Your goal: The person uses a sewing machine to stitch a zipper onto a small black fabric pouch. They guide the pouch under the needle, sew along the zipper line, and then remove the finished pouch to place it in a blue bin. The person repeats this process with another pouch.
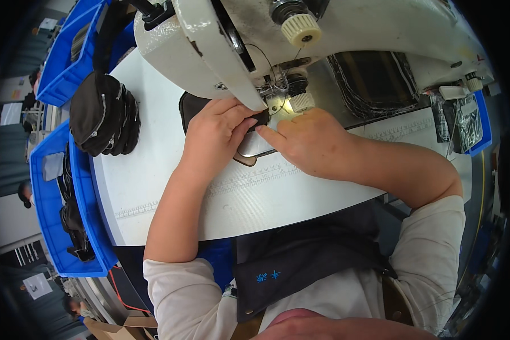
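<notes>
A small black fabric piece [194, 107] lies on the white sewing table [170, 187] under the head of a white sewing machine [209, 45]. My left hand [215, 133] rests flat on it, fingers curled over its right edge near the needle. My right hand [306, 141] presses down just to the right of the needle area, its forefinger pointing left and touching the fabric's edge. A lit spot glows by the presser foot [283, 105]. Most of the fabric is hidden beneath my left hand and the machine head.
A stack of black zippered pouches [105, 116] sits at the table's left. Blue bins [54, 226] with more black pieces stand further left and behind. A dark tray [374, 82] lies behind the machine and a blue bin [473, 127] at the right.
</notes>
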Demonstrator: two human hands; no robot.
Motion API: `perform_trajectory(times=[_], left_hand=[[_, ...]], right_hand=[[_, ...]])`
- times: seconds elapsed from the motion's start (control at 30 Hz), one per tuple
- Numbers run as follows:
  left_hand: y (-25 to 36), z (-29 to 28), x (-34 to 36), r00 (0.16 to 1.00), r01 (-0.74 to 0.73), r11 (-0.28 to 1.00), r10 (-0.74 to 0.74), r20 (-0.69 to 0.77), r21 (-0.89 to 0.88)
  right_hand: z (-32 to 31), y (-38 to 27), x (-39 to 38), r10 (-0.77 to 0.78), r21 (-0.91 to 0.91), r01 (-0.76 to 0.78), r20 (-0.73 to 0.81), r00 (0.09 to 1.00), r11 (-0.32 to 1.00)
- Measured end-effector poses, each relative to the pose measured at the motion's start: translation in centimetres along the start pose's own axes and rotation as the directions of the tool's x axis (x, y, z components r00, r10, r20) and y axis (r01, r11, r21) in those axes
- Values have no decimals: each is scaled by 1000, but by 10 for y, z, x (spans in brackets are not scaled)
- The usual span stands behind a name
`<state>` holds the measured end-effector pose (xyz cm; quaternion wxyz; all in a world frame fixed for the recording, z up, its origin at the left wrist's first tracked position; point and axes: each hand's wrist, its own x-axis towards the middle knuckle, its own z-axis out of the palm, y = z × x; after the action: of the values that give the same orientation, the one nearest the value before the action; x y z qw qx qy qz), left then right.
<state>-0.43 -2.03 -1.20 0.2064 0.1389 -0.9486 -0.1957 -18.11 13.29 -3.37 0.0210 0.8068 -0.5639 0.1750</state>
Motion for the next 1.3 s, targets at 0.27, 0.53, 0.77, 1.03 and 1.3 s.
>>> perform_trajectory(times=[0.27,0.53,0.77,1.03,1.3], left_hand=[[2,6,-1,999,2,998,1,-34,70],[5,7,1,999,-12,994,18,-45,110],[3,10,3,997,31,990,-21,-74,137],[-9,0,4,998,51,999,-51,21,2],[-9,3,7,1000,23,999,-23,-3,39]], right_hand=[[-2,-2,3,11,-1,-11,17,1000,1000],[0,-1,4,31,5,-32,39,999,999],[-3,-1,9,93,-140,-79,100,991,987],[-4,1,11,103,-94,-96,80,991,991],[-7,-2,12,107,-90,-100,81,991,991]])
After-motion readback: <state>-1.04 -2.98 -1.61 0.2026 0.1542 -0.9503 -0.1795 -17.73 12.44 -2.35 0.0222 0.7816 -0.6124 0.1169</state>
